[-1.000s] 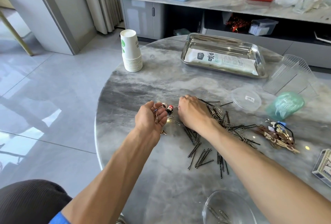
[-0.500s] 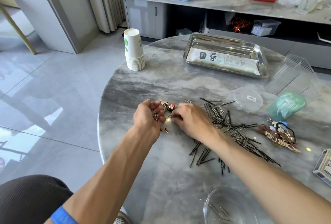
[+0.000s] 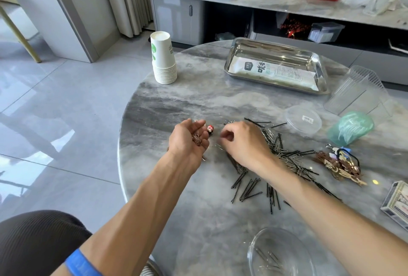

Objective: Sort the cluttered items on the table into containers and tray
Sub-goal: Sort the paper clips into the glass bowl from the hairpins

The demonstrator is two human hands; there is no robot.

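Grey veined marble, smooth and glossy, made up the round table (image 3: 198, 209), its curved edge running along my left above pale shiny floor tiles. My left hand (image 3: 187, 141) lay palm up with fingers curled, cupping a small tangle of copper-coloured paper clips (image 3: 196, 139). Just beside its fingertips, at 1 o'clock, sat a tiny red figurine (image 3: 210, 130). My right hand (image 3: 242, 143) hovered knuckles up, fingers bent as if pinching; what it held I could not tell. Under and past that wrist, toward 4 o'clock, spread thin black hairpins (image 3: 249, 189) mixed with silver wire clips (image 3: 270, 137). Far off at 1 o'clock stood a shiny steel tray (image 3: 276, 49) holding a flat packet (image 3: 273, 72); at 11 o'clock, stacked paper cups (image 3: 163, 59). Near me at 5 o'clock was a clear round container (image 3: 280, 253). Bare marble stretched between hands and tray.
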